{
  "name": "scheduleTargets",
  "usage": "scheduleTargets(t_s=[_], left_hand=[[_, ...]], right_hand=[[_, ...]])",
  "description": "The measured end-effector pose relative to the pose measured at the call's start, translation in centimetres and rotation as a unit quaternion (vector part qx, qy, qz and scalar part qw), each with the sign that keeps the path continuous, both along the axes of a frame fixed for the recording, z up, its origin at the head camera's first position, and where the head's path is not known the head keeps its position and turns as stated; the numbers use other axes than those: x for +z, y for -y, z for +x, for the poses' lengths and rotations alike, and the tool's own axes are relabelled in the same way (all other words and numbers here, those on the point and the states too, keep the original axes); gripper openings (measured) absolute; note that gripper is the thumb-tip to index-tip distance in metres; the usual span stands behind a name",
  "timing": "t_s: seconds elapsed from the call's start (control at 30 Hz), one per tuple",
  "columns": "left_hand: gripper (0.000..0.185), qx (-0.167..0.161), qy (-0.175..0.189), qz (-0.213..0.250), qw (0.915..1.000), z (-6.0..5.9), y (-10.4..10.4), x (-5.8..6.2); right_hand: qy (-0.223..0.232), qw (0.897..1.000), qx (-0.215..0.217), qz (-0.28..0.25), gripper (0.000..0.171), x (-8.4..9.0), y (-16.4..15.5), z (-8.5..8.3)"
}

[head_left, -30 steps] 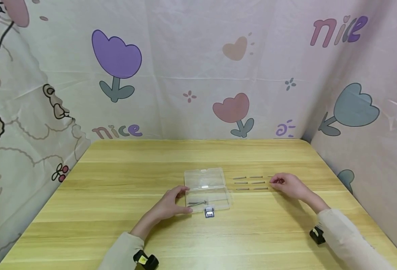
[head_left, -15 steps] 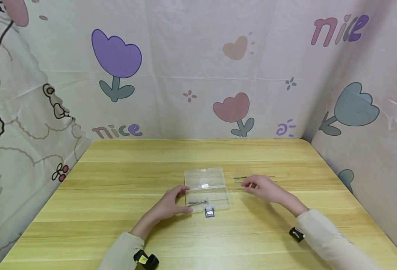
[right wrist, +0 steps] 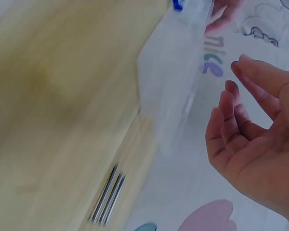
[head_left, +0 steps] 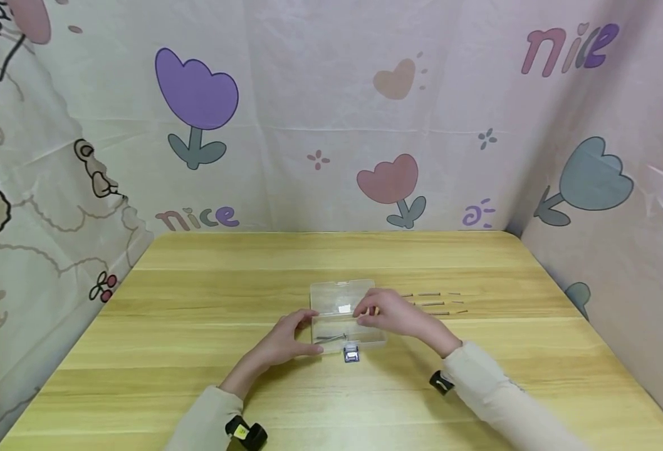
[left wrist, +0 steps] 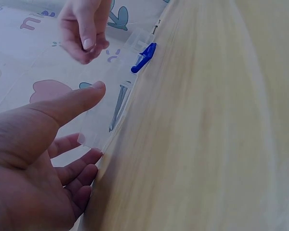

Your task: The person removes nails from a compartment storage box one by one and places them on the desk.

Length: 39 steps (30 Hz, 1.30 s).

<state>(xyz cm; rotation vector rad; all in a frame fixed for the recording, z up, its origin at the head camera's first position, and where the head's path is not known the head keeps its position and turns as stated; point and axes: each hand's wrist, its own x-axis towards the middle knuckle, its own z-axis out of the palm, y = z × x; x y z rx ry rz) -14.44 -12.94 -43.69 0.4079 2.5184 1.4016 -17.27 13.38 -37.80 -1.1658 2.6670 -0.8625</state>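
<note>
A light wooden surface is shown, enclosed by a printed tulip-pattern curtain. Left of centre in the head view, the left hand is laid against the left end of a clear, rectangular plastic box; its fingers are relaxed and straight, bracing the box rather than gripping it, as the left wrist view confirms. The box is seen at the centre of the frame with its lid folded back and a blue latch at its near edge. Thin metal nails are seen inside the tray; about two can be made out, the exact count being uncertain. Directly over the tray the right hand is held, fingertips drawn together as if pinching; whether a nail is held between them cannot be told. To the right of the box, more nails are laid out in rows on the surface: roughly seven are visible, some possibly hidden by the hand.

One box, one latch and two hands are counted.

A nail released too high or off-centre could, it is judged, bounce off the tray rim onto the surface; the light box could also be shifted if the bracing hand is eased.
</note>
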Motion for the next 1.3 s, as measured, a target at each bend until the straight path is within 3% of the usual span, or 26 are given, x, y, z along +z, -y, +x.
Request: scheduleTargets(t_s=[0.17,0.4,0.7,0.93,1.3], left_hand=[[0.069,0.002,-0.001,-0.005,1.0000,-0.1,-0.1,0.0],[0.069,-0.008,0.001,0.006,0.9999,-0.1,0.0,-0.1],[0.069,-0.010,0.001,0.007,0.9999,-0.1,0.0,-0.1],[0.071,-0.004,0.007,0.010,0.9999,-0.2,0.0,-0.1],[0.070,-0.004,0.004,-0.003,1.0000,-0.3,0.1,-0.2]], right_hand=[[0.002,1.000,0.015,0.002,0.009,-0.4,2.0,0.1],[-0.036,0.999,0.039,0.007,0.005,-1.2,4.2,0.5],[-0.057,0.998,0.009,0.021,0.006,-2.7,5.6,1.0],[-0.013,0.999,-0.048,0.005,0.007,-2.8,6.0,1.0],[0.054,0.997,-0.059,-0.014,0.004,-3.2,6.6,0.8]])
